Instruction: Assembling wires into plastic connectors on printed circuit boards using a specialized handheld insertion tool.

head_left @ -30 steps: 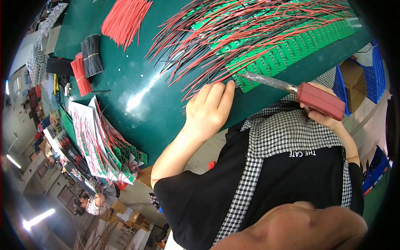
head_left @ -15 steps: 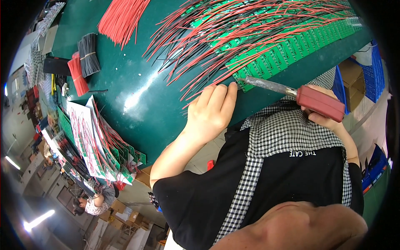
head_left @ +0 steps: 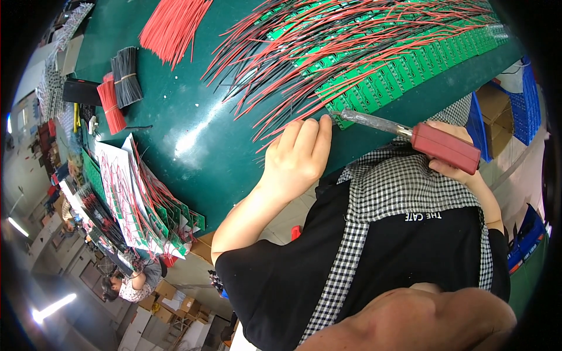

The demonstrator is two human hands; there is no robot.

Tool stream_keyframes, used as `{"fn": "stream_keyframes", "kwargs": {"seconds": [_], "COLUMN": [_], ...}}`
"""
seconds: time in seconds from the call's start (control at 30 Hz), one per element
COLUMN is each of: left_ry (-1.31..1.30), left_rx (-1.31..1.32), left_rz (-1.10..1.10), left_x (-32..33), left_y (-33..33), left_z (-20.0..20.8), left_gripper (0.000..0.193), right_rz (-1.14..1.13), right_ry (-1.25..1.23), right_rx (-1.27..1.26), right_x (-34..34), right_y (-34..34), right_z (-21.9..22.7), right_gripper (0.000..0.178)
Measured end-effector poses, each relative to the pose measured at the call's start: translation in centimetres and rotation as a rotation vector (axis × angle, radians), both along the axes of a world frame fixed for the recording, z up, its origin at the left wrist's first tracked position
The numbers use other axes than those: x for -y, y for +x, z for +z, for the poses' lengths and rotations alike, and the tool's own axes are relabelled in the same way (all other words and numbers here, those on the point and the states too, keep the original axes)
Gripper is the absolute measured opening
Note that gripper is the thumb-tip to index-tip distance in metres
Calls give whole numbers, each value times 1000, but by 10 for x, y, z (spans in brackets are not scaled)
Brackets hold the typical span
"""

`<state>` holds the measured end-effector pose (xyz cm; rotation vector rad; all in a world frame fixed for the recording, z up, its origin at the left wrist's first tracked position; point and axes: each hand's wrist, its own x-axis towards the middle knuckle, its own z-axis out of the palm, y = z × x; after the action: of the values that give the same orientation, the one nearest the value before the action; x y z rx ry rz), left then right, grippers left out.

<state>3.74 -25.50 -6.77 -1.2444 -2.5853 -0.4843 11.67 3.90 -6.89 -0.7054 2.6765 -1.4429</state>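
My right hand (head_left: pixel 449 170) is wrapped round the dark red handle of a soldering gun (head_left: pixel 446 148). Its long grey barrel points left, and the tip is at the near left corner of a green circuit board panel (head_left: pixel 374 96). Close beside that tip, my left hand (head_left: pixel 297 153) is closed with its fingertips together, seemingly on a thin wire; the pinch itself is hidden under the fingers. Wire ends stick out past the left side of this hand. Many red and black wires (head_left: pixel 281 88) fan leftward from the rows of boards.
A loose bunch of red wires (head_left: pixel 174 32) lies on the green table (head_left: pixel 193 193). Tied bundles of black wire (head_left: pixel 126 76) and red wire (head_left: pixel 111 105) are at the left. Wired boards layered with white sheets (head_left: pixel 126 193) stand at the left edge. Blue bins (head_left: pixel 521 111) are at the right.
The soldering gun's handle and my right hand have shifted slightly left and down. The tip stays by the board corner, and my left hand is almost unmoved.
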Motion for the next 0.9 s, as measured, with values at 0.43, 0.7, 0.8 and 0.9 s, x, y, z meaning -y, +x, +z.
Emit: {"fn": "stream_keyframes", "kwargs": {"seconds": [0.43, 0.7, 0.8, 0.9], "left_ry": [-22, 58, 5, -15], "left_rx": [15, -54, -76, -72], "left_rz": [5, -39, -83, -99], "left_x": [-1, -6, -15, -15], "left_y": [0, -1, -8, -11], "left_z": [2, 8, 7, 2], "left_gripper": [27, 30, 29, 25], "right_rz": [-220, -239, -260, -181], "right_ry": [-580, -646, -699, -606], "right_rx": [590, 675, 681, 632], "right_x": [3, 1, -6, -9], "right_y": [18, 17, 18, 18], "right_z": [5, -7, -4, -8], "right_gripper": [71, 71, 70, 69]}}
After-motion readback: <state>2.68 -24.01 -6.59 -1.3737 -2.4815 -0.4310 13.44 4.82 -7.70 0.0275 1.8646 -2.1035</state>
